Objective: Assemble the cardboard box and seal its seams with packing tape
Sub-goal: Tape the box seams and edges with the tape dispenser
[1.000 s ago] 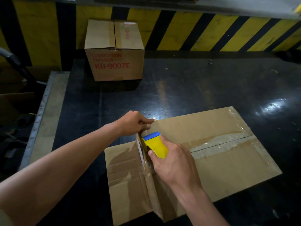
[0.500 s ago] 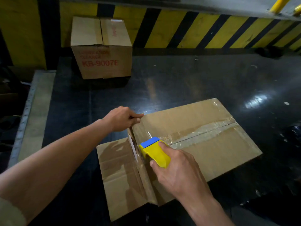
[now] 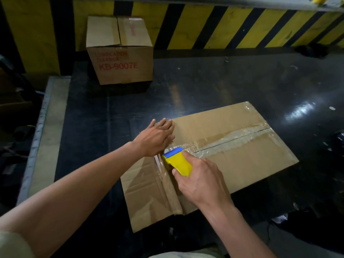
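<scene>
**Left palm flat on the box, right hand gripping the tape dispenser**

The left hand (image 3: 158, 138) reaches in from the lower left, fingers straight and spread, and presses flat on the near-left corner of the cardboard box (image 3: 242, 164). The right hand (image 3: 201, 183) comes up from below, its fingers curled round a yellow tape dispenser (image 3: 176, 161) whose blue front edge sits at the end of the centre seam, just beside the left hand. Clear packing tape (image 3: 232, 138) runs wrinkled along that seam to the far edge. The box lies on a glossy black table (image 3: 204, 86), one loose flap (image 3: 145, 192) spread towards the person. A closed carton printed KB-9007E (image 3: 119, 58) stands well apart at the back, against a yellow-and-black striped wall (image 3: 204, 27)
</scene>
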Motion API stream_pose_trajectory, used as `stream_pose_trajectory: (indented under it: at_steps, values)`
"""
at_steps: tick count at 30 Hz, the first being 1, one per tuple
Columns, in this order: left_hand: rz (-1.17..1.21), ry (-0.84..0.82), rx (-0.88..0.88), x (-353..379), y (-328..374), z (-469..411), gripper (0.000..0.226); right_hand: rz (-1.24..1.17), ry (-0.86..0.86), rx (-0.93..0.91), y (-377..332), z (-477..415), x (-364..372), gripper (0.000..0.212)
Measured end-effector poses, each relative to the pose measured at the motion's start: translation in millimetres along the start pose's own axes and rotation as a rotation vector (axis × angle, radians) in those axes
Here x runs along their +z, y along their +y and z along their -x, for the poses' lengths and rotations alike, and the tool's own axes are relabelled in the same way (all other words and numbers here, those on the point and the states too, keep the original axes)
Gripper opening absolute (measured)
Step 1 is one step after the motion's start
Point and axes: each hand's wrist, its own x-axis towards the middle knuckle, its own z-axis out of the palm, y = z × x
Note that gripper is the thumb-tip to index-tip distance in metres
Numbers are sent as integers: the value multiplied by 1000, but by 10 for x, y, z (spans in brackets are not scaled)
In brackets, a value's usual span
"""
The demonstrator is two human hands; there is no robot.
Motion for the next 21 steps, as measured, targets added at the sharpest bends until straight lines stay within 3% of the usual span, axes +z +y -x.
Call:
stream_pose_trajectory:
  at_steps: [7,21]
  values:
    - [176,-78,-59,-99,-42,-94,52,-16,53,-8,-36,8,-74,62]
    - [-53,-161,-4,-67,-52,-35,64,-16,-26,40,52,266,-48,65]
